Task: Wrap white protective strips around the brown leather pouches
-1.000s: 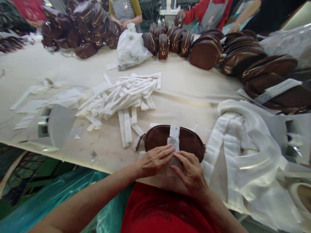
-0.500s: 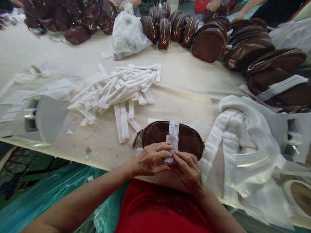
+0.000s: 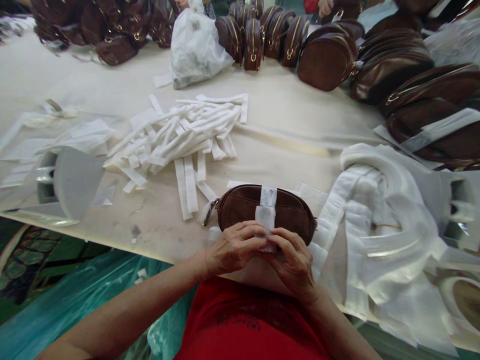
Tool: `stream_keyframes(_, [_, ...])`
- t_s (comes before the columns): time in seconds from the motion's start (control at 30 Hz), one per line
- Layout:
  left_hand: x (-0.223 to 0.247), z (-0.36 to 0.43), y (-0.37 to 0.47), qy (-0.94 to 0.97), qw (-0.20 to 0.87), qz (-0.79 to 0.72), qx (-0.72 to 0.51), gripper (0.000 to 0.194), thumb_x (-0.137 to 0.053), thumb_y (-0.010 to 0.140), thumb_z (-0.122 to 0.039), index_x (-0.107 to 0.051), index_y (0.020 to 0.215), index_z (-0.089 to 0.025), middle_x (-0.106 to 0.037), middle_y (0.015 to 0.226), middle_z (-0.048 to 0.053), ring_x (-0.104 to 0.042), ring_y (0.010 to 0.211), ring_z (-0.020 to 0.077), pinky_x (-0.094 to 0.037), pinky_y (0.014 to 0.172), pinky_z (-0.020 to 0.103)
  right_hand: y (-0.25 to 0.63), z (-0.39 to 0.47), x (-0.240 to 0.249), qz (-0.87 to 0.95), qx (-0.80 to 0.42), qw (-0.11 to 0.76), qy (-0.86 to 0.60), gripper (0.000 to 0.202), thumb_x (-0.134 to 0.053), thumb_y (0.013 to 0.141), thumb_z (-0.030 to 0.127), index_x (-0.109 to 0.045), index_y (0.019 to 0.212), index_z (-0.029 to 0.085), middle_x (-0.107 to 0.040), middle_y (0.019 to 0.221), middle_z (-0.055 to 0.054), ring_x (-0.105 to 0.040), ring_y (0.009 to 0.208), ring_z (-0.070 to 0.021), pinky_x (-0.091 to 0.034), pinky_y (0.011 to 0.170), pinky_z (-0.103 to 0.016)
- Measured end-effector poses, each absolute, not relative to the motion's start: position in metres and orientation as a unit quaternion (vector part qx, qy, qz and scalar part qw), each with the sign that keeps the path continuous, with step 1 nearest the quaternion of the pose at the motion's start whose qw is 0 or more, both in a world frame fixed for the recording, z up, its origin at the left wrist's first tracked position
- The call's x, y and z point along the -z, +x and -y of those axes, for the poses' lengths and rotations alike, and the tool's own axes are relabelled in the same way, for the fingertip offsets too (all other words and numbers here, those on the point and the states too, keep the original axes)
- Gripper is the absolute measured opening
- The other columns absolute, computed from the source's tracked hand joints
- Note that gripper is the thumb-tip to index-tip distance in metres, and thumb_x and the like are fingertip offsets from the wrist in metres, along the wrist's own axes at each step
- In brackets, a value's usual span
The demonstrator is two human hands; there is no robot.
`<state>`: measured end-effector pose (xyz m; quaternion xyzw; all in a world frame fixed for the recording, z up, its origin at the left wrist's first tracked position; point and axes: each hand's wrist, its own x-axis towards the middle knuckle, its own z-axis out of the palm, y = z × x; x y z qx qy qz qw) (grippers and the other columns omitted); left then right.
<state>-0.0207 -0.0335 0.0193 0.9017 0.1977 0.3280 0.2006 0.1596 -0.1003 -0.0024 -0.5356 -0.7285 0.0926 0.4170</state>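
A small dark brown oval bag (image 3: pixel 240 207) lies in front of me near the table's front edge, a zipper pull with a clear wrap at its left end. Down its middle runs a white wrapping strip (image 3: pixel 267 198), with a translucent piece overlapping it lower down. My left hand (image 3: pixel 237 246) has its fingers curled over the strip's lower end from the left. From the right, my right hand (image 3: pixel 293 257) pinches the same end, its fingertips nearly meeting the left ones. The bag's lower edge is hidden behind both hands.
White strips (image 3: pixel 180 135) are heaped left of centre. Tape dispensers (image 3: pixel 69 182) stand at left and right. White padded wrapping (image 3: pixel 360 200) lies right of the bag. Brown bags (image 3: pixel 326 62) line the back, with a white plastic bag (image 3: pixel 198 47); a co-worker's hand (image 3: pixel 325 7) is behind them.
My fingers have curled in more closely at the strip's lower end, the left ones drawn back from lying flatter across it. The bag has barely moved.
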Motion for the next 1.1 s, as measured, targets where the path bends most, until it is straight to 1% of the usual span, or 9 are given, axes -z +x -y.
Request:
stream_keyframes(0.07, [-0.022, 0.034, -0.022, 0.900, 0.219, -0.189, -0.326, 0.013, -0.053, 0.090, -0.021, -0.059, 0.100, -0.014, -0.064, 0.101, 0.009, -0.057, 0.104, 0.0180, -0.051, 0.091, 0.031, 0.159, 0.101, 0.003, 0.727, -0.091, 0.426, -0.530, 0.021, -0.064, 0.081, 0.021, -0.063, 0.102, 0.023, -0.065, 0.100, -0.008, -0.062, 0.089, -0.0200, -0.051, 0.076, -0.033])
stream_keyframes(0.2, [-0.029, 0.032, -0.024, 0.892, 0.294, -0.184, -0.290, 0.029, -0.051, 0.091, -0.036, -0.057, 0.107, -0.013, -0.063, 0.107, 0.012, -0.056, 0.106, 0.0207, -0.050, 0.092, 0.034, 0.160, 0.102, 0.002, 0.731, -0.081, 0.435, -0.519, 0.020, -0.064, 0.081, 0.018, -0.066, 0.100, 0.023, -0.065, 0.094, -0.006, -0.061, 0.085, -0.0184, -0.050, 0.073, -0.031])
stream_keyframes(0.27, [-0.031, 0.031, -0.021, 0.876, 0.308, -0.227, -0.294, 0.026, -0.044, 0.095, -0.034, -0.059, 0.103, -0.015, -0.065, 0.100, 0.009, -0.059, 0.098, 0.0175, -0.051, 0.087, 0.031, 0.159, 0.102, 0.002, 0.730, -0.074, 0.436, -0.521, 0.020, -0.064, 0.080, 0.018, -0.067, 0.099, 0.024, -0.065, 0.092, -0.006, -0.061, 0.083, -0.0179, -0.050, 0.071, -0.030])
stream_keyframes(0.33, [-0.029, 0.030, -0.016, 0.863, 0.286, -0.279, -0.307, 0.022, -0.043, 0.095, -0.029, -0.061, 0.097, -0.016, -0.065, 0.091, 0.006, -0.059, 0.088, 0.0150, -0.052, 0.078, 0.027, 0.158, 0.102, 0.002, 0.731, -0.068, 0.434, -0.522, 0.019, -0.065, 0.080, 0.017, -0.067, 0.097, 0.024, -0.065, 0.091, -0.005, -0.060, 0.083, -0.0177, -0.049, 0.072, -0.030])
stream_keyframes(0.4, [-0.026, 0.030, -0.012, 0.869, 0.248, -0.298, -0.307, 0.020, -0.048, 0.093, -0.030, -0.063, 0.098, -0.017, -0.064, 0.091, 0.005, -0.058, 0.085, 0.0154, -0.052, 0.075, 0.026, 0.157, 0.102, 0.002, 0.733, -0.062, 0.438, -0.517, 0.016, -0.065, 0.080, 0.017, -0.068, 0.094, 0.023, -0.065, 0.090, -0.006, -0.060, 0.084, -0.0178, -0.049, 0.073, -0.030])
stream_keyframes(0.57, [-0.022, 0.031, -0.014, 0.910, 0.172, -0.254, -0.278, 0.022, -0.049, 0.092, -0.028, -0.062, 0.106, -0.015, -0.060, 0.114, 0.010, -0.054, 0.094, 0.0176, -0.051, 0.083, 0.030, 0.154, 0.101, 0.001, 0.723, -0.043, 0.458, -0.515, 0.009, -0.063, 0.081, 0.016, -0.067, 0.087, 0.023, -0.065, 0.085, -0.004, -0.060, 0.080, -0.0163, -0.048, 0.070, -0.029])
stream_keyframes(0.83, [-0.017, 0.033, -0.019, 0.937, 0.074, -0.201, -0.275, 0.021, -0.048, 0.094, -0.025, -0.061, 0.108, -0.015, -0.064, 0.112, 0.008, -0.049, 0.113, 0.0207, -0.041, 0.094, 0.036, 0.150, 0.103, 0.009, 0.723, -0.008, 0.480, -0.497, 0.007, -0.064, 0.081, 0.013, -0.064, 0.083, 0.020, -0.064, 0.081, -0.004, -0.058, 0.080, -0.0167, -0.046, 0.069, -0.029])
stream_keyframes(0.97, [-0.018, 0.030, -0.019, 0.950, 0.061, -0.170, -0.255, 0.021, -0.044, 0.095, -0.021, -0.059, 0.108, -0.015, -0.065, 0.112, 0.007, -0.052, 0.113, 0.0180, -0.037, 0.097, 0.035, 0.151, 0.107, 0.015, 0.734, -0.007, 0.464, -0.495, 0.014, -0.064, 0.081, 0.011, -0.064, 0.090, 0.020, -0.065, 0.087, -0.005, -0.058, 0.086, -0.0178, -0.047, 0.075, -0.032])
stream_keyframes(1.1, [-0.021, 0.030, -0.017, 0.951, 0.046, -0.183, -0.244, 0.017, -0.049, 0.094, -0.027, -0.060, 0.102, -0.018, -0.066, 0.107, 0.004, -0.056, 0.107, 0.0177, -0.035, 0.094, 0.037, 0.157, 0.117, 0.014, 0.757, -0.024, 0.431, -0.490, 0.030, -0.061, 0.082, 0.010, -0.061, 0.111, 0.019, -0.065, 0.100, -0.009, -0.058, 0.099, -0.0209, -0.048, 0.084, -0.035])
